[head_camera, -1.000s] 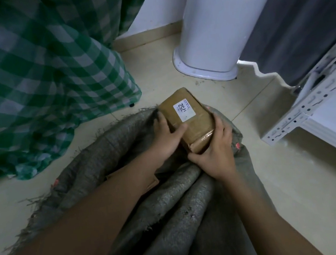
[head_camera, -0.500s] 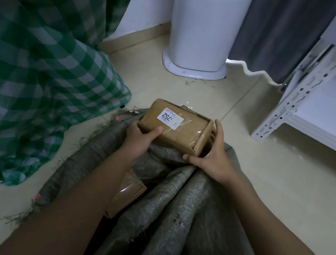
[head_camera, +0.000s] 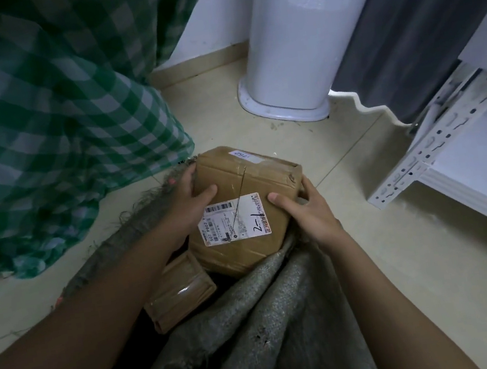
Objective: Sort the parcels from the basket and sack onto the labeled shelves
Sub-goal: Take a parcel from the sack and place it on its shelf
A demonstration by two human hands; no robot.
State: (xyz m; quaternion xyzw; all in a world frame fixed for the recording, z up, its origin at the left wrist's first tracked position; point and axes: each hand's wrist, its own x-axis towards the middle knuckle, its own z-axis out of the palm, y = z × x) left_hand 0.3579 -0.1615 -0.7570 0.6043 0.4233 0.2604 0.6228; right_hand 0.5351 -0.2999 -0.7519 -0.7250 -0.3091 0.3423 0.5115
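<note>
While both hands clasp it, the brown parcel (head_camera: pixel 247 211) sits over the open mouth of the grey sack (head_camera: pixel 249 332) on the floor (head_camera: pixel 400 256). The left hand (head_camera: pixel 190 203) curls round its left edge, thumb on top; the right hand (head_camera: pixel 307 210) grips its right edge, thumb pressed on the top face. A white shipping label (head_camera: pixel 234 218) with "2-1" handwritten on it faces up. A smaller taped parcel (head_camera: pixel 179 292) lies inside the sack, just beside the first. A white shelf (head_camera: pixel 475 166) stands near the floor's right edge, a green checked cloth (head_camera: pixel 52 126) at its left.
</note>
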